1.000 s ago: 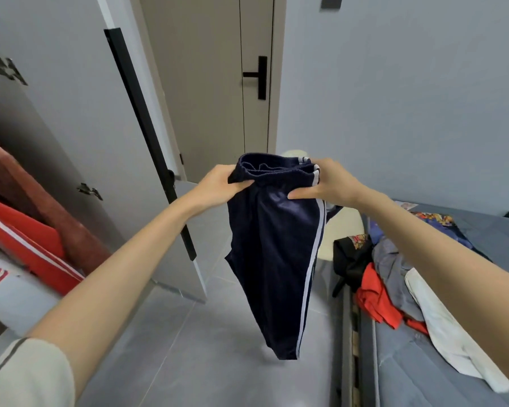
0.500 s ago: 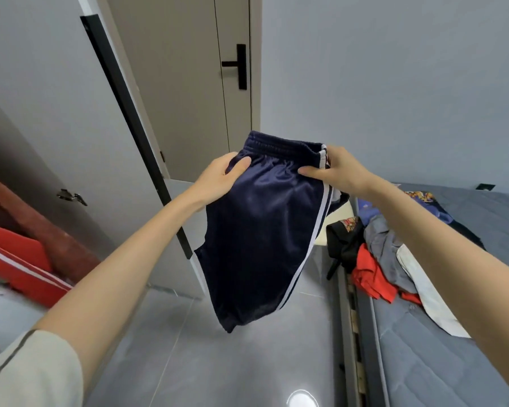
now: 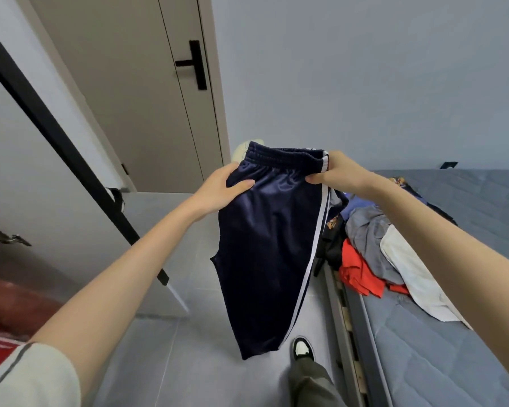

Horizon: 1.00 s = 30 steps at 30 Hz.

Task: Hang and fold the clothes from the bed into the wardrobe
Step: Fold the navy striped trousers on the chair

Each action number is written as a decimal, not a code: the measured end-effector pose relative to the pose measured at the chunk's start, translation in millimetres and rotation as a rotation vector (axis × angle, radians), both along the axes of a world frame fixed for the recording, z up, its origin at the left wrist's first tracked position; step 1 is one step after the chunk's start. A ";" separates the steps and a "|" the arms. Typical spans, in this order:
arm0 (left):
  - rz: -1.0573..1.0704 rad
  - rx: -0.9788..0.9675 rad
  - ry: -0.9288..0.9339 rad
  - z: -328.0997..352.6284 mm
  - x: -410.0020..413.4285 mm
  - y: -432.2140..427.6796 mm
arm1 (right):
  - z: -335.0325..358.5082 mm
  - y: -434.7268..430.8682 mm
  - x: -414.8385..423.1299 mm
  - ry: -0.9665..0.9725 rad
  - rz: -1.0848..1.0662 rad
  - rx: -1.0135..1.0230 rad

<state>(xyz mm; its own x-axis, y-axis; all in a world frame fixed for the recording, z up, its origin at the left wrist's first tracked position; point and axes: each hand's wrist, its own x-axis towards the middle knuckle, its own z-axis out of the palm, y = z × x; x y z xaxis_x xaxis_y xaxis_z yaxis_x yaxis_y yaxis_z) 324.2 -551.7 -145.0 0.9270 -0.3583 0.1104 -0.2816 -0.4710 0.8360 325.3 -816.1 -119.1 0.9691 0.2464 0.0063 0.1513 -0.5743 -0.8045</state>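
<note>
As shorts (image 3: 265, 245) hang vertical, waistband (image 3: 285, 158) up

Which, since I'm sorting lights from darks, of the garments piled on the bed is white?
The white garment, the long strip on the pile's right, lying against the grey garment; the red garment lies left of both.

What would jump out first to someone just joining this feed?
The navy shorts with a white side stripe hang mid-frame above the floor, gripped at the waistband by the left hand and the right hand. On the right, a heap of clothes lies on the grey bed; the open wardrobe door stands left.
</note>
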 end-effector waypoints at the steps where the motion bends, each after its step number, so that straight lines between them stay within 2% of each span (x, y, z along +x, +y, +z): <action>1: -0.002 0.018 0.001 -4.6 13.1 -5.9 | -3.1 -6.7 11.4 0.014 -0.011 -0.002; 8: 0.002 0.080 0.059 -23.7 120.7 -61.4 | -19.7 -61.3 123.0 0.055 -0.043 -0.079; 11: 0.011 0.104 0.087 -24.5 174.6 -88.6 | -19.8 -86.5 177.2 0.041 -0.030 -0.149; 15: 0.035 0.160 0.099 -30.0 243.9 -117.2 | -24.4 -114.6 237.7 -0.010 0.002 -0.138; 26: 0.182 0.486 -0.121 -63.4 400.5 -173.4 | -69.6 -156.1 379.9 -0.031 -0.167 -0.226; 30: 0.154 0.526 -0.099 -81.7 463.3 -187.0 | -89.8 -163.5 430.1 -0.020 -0.233 -0.240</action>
<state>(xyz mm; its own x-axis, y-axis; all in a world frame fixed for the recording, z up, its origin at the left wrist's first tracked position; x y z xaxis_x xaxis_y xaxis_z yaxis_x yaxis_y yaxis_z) 787.5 -738.7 -226.7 0.9674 -0.2499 0.0421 -0.2417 -0.8596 0.4501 755.4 -979.6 -208.9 0.9999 0.0147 -0.0055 0.0078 -0.7682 -0.6401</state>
